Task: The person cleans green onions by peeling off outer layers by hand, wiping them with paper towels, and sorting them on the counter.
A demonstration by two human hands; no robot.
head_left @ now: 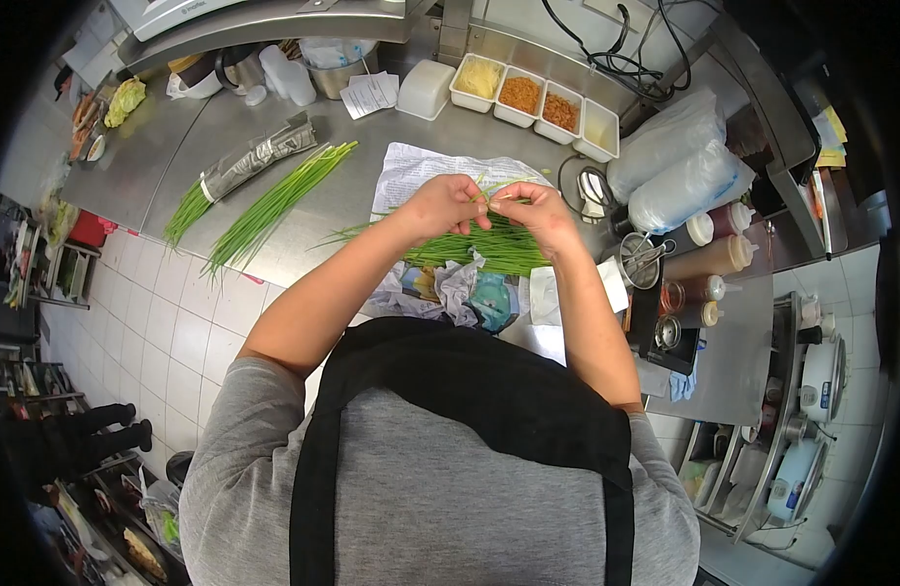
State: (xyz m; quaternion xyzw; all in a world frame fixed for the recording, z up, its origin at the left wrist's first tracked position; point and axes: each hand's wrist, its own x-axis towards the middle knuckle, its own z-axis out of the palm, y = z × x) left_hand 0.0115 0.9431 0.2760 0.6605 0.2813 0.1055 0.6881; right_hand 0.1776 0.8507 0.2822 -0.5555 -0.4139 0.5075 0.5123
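Both hands meet above a spread of long green stalks (489, 250) on newspaper (411, 171). My left hand (442, 207) has its thumb and index finger pinched on a thin green piece. Close against it, my right hand (536, 217) pinches at the same spot, its fingertips almost touching the left ones. The small piece between them is hard to make out. Crumpled printed paper (457, 293) lies below the stalks. To the left rest a loose bunch of green stalks (284, 203) and another bunch wrapped in newspaper (259, 158).
Four white tubs (519, 96) of food line the back. Plastic bags (689, 186), sauce bottles (709, 256) and a metal container with utensils (641, 259) stand at the right. A folded white paper (546, 296) lies near the right forearm. Another person's legs (103, 435) show at lower left.
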